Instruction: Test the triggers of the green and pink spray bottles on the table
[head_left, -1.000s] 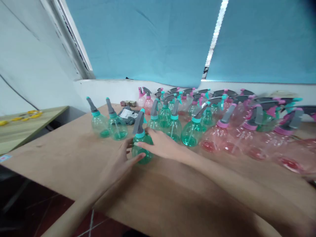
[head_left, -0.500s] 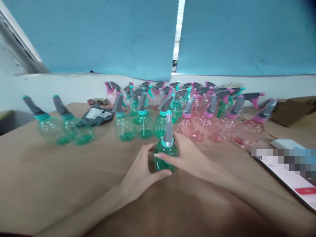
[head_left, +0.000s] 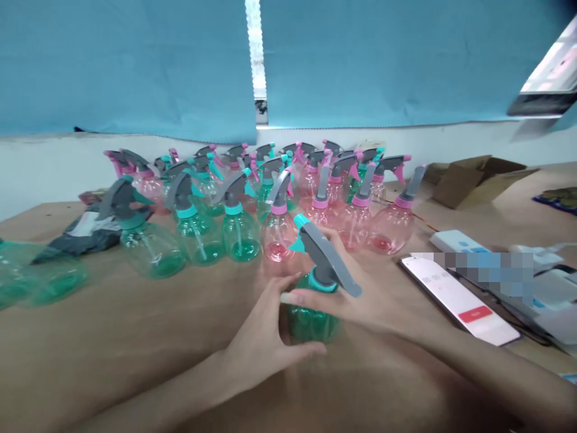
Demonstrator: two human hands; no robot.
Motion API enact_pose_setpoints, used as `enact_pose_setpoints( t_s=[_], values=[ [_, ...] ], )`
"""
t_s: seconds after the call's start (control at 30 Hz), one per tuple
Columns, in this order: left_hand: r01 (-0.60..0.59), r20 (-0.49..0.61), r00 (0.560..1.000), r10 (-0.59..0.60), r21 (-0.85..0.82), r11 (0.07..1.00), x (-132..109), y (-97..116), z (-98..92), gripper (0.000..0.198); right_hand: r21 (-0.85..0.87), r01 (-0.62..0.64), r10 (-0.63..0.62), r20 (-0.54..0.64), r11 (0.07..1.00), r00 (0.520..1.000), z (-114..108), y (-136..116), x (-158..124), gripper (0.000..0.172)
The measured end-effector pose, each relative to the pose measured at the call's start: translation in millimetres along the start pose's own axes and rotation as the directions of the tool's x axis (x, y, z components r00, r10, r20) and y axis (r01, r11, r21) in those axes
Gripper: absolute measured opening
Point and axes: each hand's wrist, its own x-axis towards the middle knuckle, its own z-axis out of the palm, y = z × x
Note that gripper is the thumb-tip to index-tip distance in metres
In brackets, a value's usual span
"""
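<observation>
A green see-through spray bottle (head_left: 311, 322) with a grey trigger head and turquoise nozzle stands between my two hands, low in the middle of the view. My left hand (head_left: 259, 346) curves round its left side, thumb across the lower front. From the right, my right hand (head_left: 367, 307) grips the upper body, thumb over the front and the other fingers mostly hidden behind. The bottle's nozzle points up and to the left, away from me. Just beyond it are a pink spray bottle (head_left: 279, 234) and a green-bodied spray bottle (head_left: 242, 237).
Several more green and pink spray bottles stand in rows towards the wall. A dark plastic packet (head_left: 97, 231) lies at left. On the right are a phone (head_left: 455, 294), a white box (head_left: 457, 242) and an open cardboard box (head_left: 473, 180). Blue curtains (head_left: 383, 66) hang behind.
The view has swung to the right. Between my hands the spray bottle has turned, its trigger head going from end-on to slanting with the nozzle at the left. Both hands keep their hold.
</observation>
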Motion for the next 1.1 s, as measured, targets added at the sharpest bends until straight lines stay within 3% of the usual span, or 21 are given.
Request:
enact_pose_setpoints(
  t_s=[0.1,0.2,0.43,0.57,0.63,0.7,0.8,0.93,1.1],
  values=[
    [-0.022,0.013,1.0,0.022,-0.003,1.0,9,2,7.1,0.086,-0.011,0.068,-0.069,-0.115,0.998,0.991,-1,1,4,0.045],
    [-0.015,0.011,1.0,0.015,-0.01,1.0,14,3,8.0,0.086,-0.023,0.122,-0.123,-0.11,0.992,0.986,-4,-6,7,0.031],
    [-0.017,0.014,1.0,0.015,0.153,0.988,3,-3,-8.7,0.087,0.164,0.211,-0.192,-0.124,0.964,0.973,15,-2,12,0.036],
    [-0.188,0.118,0.981,0.157,0.329,0.925,-7,-18,-28.8,0.091,0.343,0.251,-0.232,-0.097,0.905,0.968,30,9,13,0.039],
    [-0.259,0.177,0.963,0.203,0.396,0.881,-10,-28,-38.5,0.093,0.355,0.262,-0.249,-0.083,0.897,0.965,33,13,13,0.044],
    [-0.252,0.211,0.962,0.175,0.424,0.87,-12,-37,-45.8,0.085,0.317,0.27,-0.26,-0.075,0.909,0.963,32,16,13,0.047],
    [-0.196,0.238,0.966,0.099,0.431,0.881,-14,-42,-50.5,0.077,0.257,0.25,-0.246,-0.051,0.933,0.968,29,15,12,0.038],
    [-0.164,0.254,0.965,0.056,0.427,0.889,-13,-42,-49.6,0.08,0.251,0.198,-0.197,-0.029,0.948,0.98,21,7,13,0.022],
    [-0.139,0.258,0.966,0.024,0.438,0.888,-13,-41,-49.4,0.081,0.181,0.208,-0.205,-0.039,0.961,0.978,18,6,13,0.019]
  ],
)
